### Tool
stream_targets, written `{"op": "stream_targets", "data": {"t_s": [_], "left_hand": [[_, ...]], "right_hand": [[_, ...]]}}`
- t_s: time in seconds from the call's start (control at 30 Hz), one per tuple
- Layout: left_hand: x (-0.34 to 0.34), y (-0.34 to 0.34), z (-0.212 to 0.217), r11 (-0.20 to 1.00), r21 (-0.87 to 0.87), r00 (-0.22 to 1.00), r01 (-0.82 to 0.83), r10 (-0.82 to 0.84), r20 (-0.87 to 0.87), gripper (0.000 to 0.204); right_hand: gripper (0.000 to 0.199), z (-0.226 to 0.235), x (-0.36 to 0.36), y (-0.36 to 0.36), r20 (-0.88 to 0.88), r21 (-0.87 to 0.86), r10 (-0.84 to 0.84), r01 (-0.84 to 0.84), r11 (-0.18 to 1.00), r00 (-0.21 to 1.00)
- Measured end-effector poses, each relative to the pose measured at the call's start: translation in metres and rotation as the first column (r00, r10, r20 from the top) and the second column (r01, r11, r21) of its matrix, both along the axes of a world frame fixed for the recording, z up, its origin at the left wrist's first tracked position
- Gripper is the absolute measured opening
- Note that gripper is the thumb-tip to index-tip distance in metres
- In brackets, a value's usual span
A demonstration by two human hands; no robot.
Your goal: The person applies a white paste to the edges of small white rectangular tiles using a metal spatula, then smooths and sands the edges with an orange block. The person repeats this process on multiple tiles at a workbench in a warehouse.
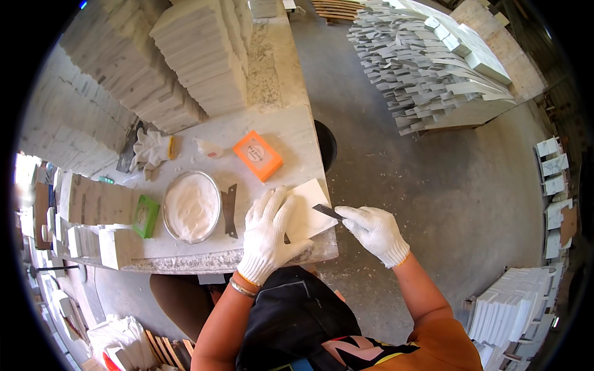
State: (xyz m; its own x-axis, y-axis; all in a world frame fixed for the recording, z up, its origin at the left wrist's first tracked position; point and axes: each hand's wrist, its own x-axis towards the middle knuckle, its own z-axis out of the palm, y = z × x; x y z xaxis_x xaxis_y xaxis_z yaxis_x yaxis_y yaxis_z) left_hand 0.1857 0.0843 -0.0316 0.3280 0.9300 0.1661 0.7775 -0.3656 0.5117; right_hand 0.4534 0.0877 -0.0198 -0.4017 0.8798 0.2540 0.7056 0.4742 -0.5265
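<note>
A pale square stone tile (307, 211) lies at the table's right front corner. My left hand (266, 232), in a white knit glove, rests along the tile's left side with its fingers stretched out flat. Under its thumb a small dark edge shows, too covered to name. At the tile's right edge my gloved right hand (374, 232) pinches a dark flat scraper blade (325, 212), its far end over the tile. Left of my left hand lies another dark blade, waisted in the middle (229, 210). Beside it stands a round clear bowl (221, 210) of whitish paste.
An orange box (257, 156) and a green box (146, 216) sit on the table (284, 117). Behind are a loose glove (152, 151) and a small whitish bag (208, 148). Tall tile stacks (201, 55) crowd the back left. A pile of stone strips (433, 74) stands across the floor.
</note>
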Motion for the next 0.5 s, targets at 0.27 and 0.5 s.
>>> {"op": "stream_targets", "data": {"t_s": [0.27, 0.5], "left_hand": [[0.0, -0.001, -0.001, 1.0, 0.006, 1.0, -0.007, 0.007, -0.001, 0.093], [0.002, -0.001, -0.001, 1.0, 0.015, 1.0, -0.01, 0.009, 0.008, 0.093]], "right_hand": [[0.034, -0.005, -0.003, -0.006, -0.058, -0.091, -0.026, 0.02, 0.996, 0.998], [0.035, -0.014, -0.016, -0.008, -0.093, -0.015, -0.028, 0.026, 1.0, 0.995]]}}
